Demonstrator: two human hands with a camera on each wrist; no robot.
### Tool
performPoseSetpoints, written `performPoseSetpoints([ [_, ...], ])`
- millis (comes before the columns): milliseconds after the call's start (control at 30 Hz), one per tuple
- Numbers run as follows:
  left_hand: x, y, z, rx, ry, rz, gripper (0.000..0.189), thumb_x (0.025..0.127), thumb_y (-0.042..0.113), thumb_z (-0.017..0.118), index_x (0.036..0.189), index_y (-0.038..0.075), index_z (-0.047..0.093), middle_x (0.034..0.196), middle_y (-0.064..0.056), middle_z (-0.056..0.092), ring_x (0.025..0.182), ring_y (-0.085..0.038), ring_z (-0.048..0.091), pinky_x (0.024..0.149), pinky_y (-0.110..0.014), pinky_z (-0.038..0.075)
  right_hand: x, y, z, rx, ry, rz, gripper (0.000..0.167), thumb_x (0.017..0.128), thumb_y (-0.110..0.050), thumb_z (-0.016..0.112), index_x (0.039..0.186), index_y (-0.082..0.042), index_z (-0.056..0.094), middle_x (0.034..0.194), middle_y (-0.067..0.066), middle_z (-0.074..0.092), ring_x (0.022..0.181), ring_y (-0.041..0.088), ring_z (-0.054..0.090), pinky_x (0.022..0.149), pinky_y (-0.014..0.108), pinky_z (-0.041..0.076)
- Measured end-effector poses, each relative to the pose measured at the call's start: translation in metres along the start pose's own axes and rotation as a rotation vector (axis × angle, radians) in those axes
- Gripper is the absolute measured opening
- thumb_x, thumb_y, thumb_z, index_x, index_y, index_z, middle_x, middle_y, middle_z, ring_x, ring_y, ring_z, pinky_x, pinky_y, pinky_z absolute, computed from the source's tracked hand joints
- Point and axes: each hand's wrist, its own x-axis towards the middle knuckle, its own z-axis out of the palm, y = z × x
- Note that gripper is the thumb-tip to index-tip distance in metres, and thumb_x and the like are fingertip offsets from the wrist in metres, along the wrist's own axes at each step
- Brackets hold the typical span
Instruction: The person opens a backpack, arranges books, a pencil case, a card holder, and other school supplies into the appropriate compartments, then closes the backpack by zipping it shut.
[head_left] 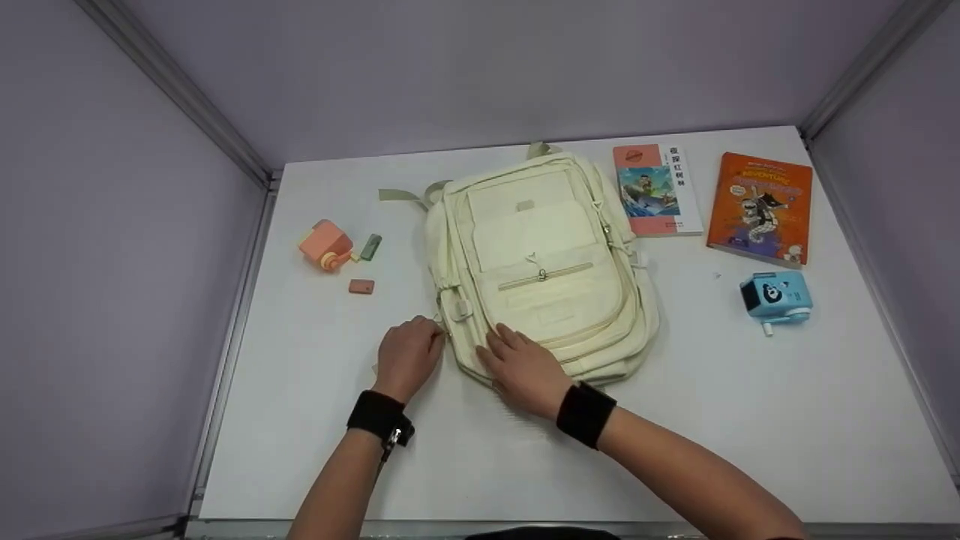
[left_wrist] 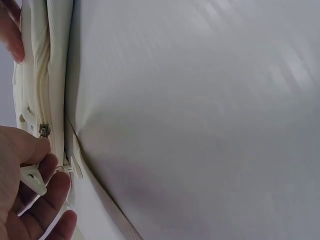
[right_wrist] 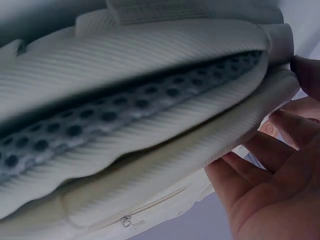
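Observation:
A cream backpack (head_left: 532, 232) lies front side up on the white table. At its lower left side, my left hand (head_left: 409, 356) pinches the pull of a side zipper; the metal zipper slider (left_wrist: 44, 130) shows just above the fingertips in the left wrist view. A pale triangular tag (left_wrist: 33, 180) hangs by those fingers. My right hand (head_left: 525, 371) rests on the bag's lower left front corner, its fingers extended along the edge. Seen close in the right wrist view, a dark-spotted strip (right_wrist: 110, 116) shows between two ribbed folds of the bag.
Left of the bag are a coral pencil sharpener (head_left: 326, 245), a green eraser (head_left: 370, 247) and a reddish eraser (head_left: 361, 286). To its right lie a pink-and-white book (head_left: 651, 191), an orange book (head_left: 761, 210) and a blue pencil sharpener (head_left: 778, 298). Walls enclose the table's back and sides.

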Motion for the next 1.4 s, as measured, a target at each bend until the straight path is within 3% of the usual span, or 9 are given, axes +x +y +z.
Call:
performPoseSetpoints([
  [133,-0.001,0.000,-0.001,-0.016,0.001,0.019,0.006,0.097,0.018,0.072,0.095,0.014,0.075,0.088,0.000,0.069,0.081,-0.022,0.066,0.074,-0.042,0.051,0.002,-0.005,0.000,-0.132,-0.028,0.014,0.044,0.106,-0.028,0.058,0.140,-0.001,0.060,0.145,0.017,0.057,0.140,0.032,0.047,0.108,0.040,0.044],
  [267,-0.002,0.000,-0.002,-0.016,-0.006,0.029,0.006,0.097,0.018,0.072,0.094,0.014,0.074,0.087,0.000,0.069,0.080,-0.022,0.066,0.073,-0.042,0.051,0.006,-0.006,-0.001,-0.145,-0.014,0.027,0.038,0.106,-0.026,0.058,0.135,-0.001,0.065,0.140,0.016,0.061,0.136,0.031,0.051,0.104,0.040,0.048],
  [800,-0.012,0.006,-0.006,-0.014,-0.028,0.009,0.009,0.098,0.018,0.070,0.089,0.016,0.072,0.084,0.001,0.067,0.077,-0.021,0.064,0.072,-0.042,0.051,0.019,0.000,-0.005,0.098,-0.066,0.093,0.026,0.103,-0.005,0.056,0.127,0.000,0.066,0.134,0.017,0.064,0.132,0.034,0.054,0.107,0.040,0.046],
  [1033,-0.017,0.011,-0.009,0.004,-0.043,0.020,0.010,0.097,0.020,0.071,0.089,0.015,0.070,0.081,0.001,0.065,0.074,-0.020,0.063,0.068,-0.039,0.050,0.018,0.003,-0.006,0.120,-0.007,0.065,0.021,0.103,-0.011,0.061,0.120,-0.002,0.067,0.127,0.018,0.067,0.127,0.034,0.059,0.102,0.036,0.049],
  [1400,-0.026,0.017,-0.014,0.035,-0.019,0.088,0.009,0.096,0.016,0.072,0.088,0.014,0.070,0.080,-0.001,0.065,0.073,-0.023,0.064,0.068,-0.041,0.050,0.023,0.002,-0.011,0.217,-0.026,0.122,0.017,0.103,-0.012,0.062,0.114,-0.002,0.068,0.126,0.019,0.067,0.126,0.037,0.058,0.096,0.041,0.053],
])
